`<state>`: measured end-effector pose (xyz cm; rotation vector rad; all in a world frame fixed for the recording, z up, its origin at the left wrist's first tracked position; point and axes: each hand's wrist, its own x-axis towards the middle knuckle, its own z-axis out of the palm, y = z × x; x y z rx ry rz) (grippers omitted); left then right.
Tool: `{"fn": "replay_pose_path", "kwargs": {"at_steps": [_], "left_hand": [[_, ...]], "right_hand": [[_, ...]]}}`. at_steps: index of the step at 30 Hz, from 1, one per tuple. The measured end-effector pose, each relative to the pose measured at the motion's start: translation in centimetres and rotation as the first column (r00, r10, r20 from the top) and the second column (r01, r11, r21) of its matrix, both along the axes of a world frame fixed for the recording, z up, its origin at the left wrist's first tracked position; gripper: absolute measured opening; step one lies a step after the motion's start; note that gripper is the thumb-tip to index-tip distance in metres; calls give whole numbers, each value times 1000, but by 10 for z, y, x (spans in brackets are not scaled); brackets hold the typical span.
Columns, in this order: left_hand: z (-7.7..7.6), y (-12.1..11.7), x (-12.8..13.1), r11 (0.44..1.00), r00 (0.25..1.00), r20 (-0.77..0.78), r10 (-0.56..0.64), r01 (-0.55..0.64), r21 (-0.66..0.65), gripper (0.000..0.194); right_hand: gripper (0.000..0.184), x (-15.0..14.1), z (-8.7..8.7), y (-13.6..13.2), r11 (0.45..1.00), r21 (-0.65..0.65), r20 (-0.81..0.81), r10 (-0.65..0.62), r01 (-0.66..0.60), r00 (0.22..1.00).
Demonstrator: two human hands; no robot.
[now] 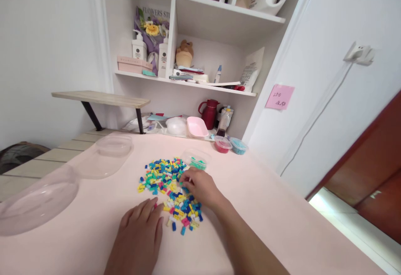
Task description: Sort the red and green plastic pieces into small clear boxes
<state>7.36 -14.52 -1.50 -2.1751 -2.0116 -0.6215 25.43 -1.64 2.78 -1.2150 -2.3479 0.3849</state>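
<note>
A pile of small coloured building bricks (163, 176) in blue, yellow, green, pink and white spreads over the pink tabletop (250, 225). My left hand (140, 222) lies flat at the pile's near left edge, fingers stretched out, holding nothing. Over the pile's right side, my right hand (200, 185) has its fingers curled down and pressed together among the bricks. Whatever those fingertips pinch is hidden. Just beyond this hand stands a clear plastic tub (203, 156) with green bricks in it.
Two lidded tubs, one with red pieces (222, 144) and one with light blue pieces (238, 146), stand at the back right. Clear plastic trays (40, 199) lie at the left. Behind are a pink bowl (197, 127), a dark red jug (209, 114) and a small wooden shelf (100, 98).
</note>
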Motion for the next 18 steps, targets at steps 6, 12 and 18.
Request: {"fn": "replay_pose_path", "kwargs": {"at_steps": [6,12,18], "left_hand": [[-1,1,-2,999,1000,-10,11,-11,-30,42],[3,4,-4,994,999,-51,15,-21,-104,44],[2,10,-9,990,998,-54,17,-25,-136,44]], "right_hand": [[14,10,-2,13,999,33,-268,-16,25,963],[15,27,-3,36,989,-32,-589,-134,143,797],[26,45,-4,53,942,-177,-758,-314,283,571]]}}
